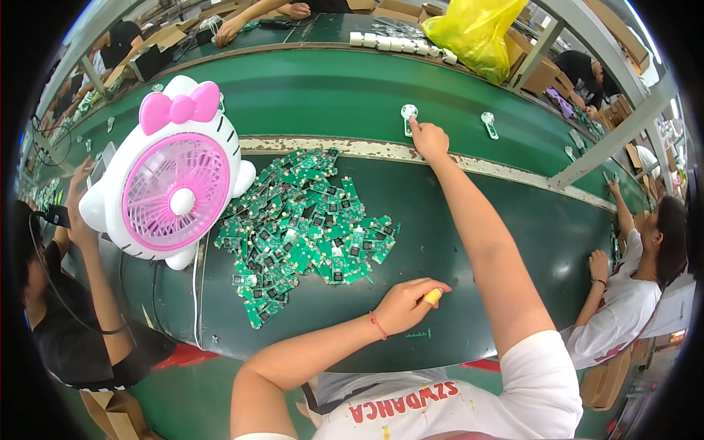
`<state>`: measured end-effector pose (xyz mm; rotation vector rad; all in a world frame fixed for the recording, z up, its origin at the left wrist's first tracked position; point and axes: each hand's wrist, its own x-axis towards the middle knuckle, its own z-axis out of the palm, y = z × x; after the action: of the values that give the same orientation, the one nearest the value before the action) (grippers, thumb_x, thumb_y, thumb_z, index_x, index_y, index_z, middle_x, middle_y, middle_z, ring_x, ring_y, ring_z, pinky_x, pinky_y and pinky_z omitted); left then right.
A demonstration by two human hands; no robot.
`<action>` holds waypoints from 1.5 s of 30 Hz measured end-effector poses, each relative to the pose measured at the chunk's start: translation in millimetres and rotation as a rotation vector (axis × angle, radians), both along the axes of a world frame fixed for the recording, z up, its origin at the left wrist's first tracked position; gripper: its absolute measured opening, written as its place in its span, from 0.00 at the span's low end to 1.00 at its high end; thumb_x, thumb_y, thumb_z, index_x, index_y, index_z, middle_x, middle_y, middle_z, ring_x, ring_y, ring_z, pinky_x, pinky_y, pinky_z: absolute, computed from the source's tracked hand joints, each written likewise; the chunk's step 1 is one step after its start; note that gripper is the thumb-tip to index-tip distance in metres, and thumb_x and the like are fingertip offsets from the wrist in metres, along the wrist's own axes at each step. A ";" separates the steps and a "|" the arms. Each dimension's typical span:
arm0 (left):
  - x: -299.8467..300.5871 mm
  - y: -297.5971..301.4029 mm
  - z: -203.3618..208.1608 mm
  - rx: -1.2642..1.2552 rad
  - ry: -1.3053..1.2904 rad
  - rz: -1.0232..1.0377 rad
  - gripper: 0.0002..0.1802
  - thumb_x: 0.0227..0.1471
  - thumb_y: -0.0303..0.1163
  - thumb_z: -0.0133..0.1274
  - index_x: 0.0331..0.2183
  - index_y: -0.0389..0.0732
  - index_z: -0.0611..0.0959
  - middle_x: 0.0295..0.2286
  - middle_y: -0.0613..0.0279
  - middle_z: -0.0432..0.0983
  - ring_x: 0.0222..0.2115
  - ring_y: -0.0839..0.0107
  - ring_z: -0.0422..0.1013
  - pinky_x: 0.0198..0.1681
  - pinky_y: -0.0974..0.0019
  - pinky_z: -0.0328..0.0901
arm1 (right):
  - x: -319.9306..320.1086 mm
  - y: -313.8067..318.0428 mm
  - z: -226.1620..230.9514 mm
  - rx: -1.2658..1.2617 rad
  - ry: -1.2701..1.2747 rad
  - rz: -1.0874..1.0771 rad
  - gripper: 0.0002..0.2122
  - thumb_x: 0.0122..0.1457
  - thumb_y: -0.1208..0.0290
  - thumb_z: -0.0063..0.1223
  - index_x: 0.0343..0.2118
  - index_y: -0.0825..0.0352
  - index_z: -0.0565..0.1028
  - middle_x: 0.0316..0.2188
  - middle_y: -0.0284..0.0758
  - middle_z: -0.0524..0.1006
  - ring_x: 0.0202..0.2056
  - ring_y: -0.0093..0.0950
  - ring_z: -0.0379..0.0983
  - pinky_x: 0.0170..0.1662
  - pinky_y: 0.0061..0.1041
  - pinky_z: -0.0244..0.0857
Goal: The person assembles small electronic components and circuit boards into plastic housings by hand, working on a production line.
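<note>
My right hand (pixel 430 139) reaches out over the green conveyor belt, its fingertips pinched at the lower end of a small white part with a round head and a short handle (pixel 409 114). My left hand (pixel 408 306) rests low over the dark green worktable, fingers curled together. A yellow cover (pixel 433 296) shows at its thumb. Whether anything sits within those fingers is hidden. Left of both hands lies a loose heap of green circuit boards (pixel 315 227) with black chips. A similar white part (pixel 489 126) lies farther right on the belt.
A white and pink desk fan (pixel 176 176) stands left of the heap, its white cable (pixel 196 293) hanging down. A worn metal rail (pixel 352 148) edges the belt. Beyond are a row of white cylinders (pixel 396 44) and a yellow bag (pixel 477 33). Co-workers sit at both sides.
</note>
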<state>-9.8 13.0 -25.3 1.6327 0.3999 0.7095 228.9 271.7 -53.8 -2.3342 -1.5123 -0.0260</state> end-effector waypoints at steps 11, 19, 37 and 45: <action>0.8 10.7 -6.3 -0.125 0.049 0.011 0.14 0.52 0.21 0.43 0.39 0.40 0.80 0.23 0.65 0.74 0.21 0.80 0.67 0.25 0.76 0.63 | 4.6 -64.9 2.2 0.587 1.040 0.286 0.17 0.65 0.58 0.38 0.30 0.68 0.72 0.26 0.32 0.74 0.31 0.21 0.69 0.37 0.21 0.63; 5.6 1.7 -6.9 -0.054 0.093 -0.041 0.12 0.54 0.21 0.43 0.38 0.37 0.80 0.24 0.63 0.75 0.24 0.79 0.70 0.29 0.76 0.65 | -20.5 -192.4 6.9 0.385 1.044 0.582 0.10 0.64 0.65 0.41 0.33 0.67 0.71 0.33 0.30 0.74 0.36 0.19 0.69 0.42 0.21 0.63; 3.4 -1.8 4.0 0.276 0.177 -0.089 0.12 0.49 0.24 0.48 0.37 0.42 0.79 0.25 0.63 0.76 0.29 0.63 0.71 0.34 0.65 0.65 | -34.1 -248.1 21.5 0.269 0.646 0.665 0.08 0.58 0.68 0.49 0.28 0.66 0.74 0.25 0.32 0.74 0.30 0.30 0.67 0.36 0.28 0.63; 7.8 0.7 5.1 0.290 0.152 -0.105 0.14 0.46 0.20 0.48 0.37 0.42 0.79 0.25 0.63 0.75 0.28 0.63 0.71 0.34 0.64 0.64 | -27.8 -246.0 23.0 0.248 0.577 0.681 0.05 0.58 0.71 0.49 0.30 0.66 0.74 0.28 0.30 0.75 0.33 0.28 0.68 0.36 0.25 0.63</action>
<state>-2.0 13.8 -20.2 1.9751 0.3281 0.5858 201.1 25.6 -30.7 -1.3691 -1.7588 0.5445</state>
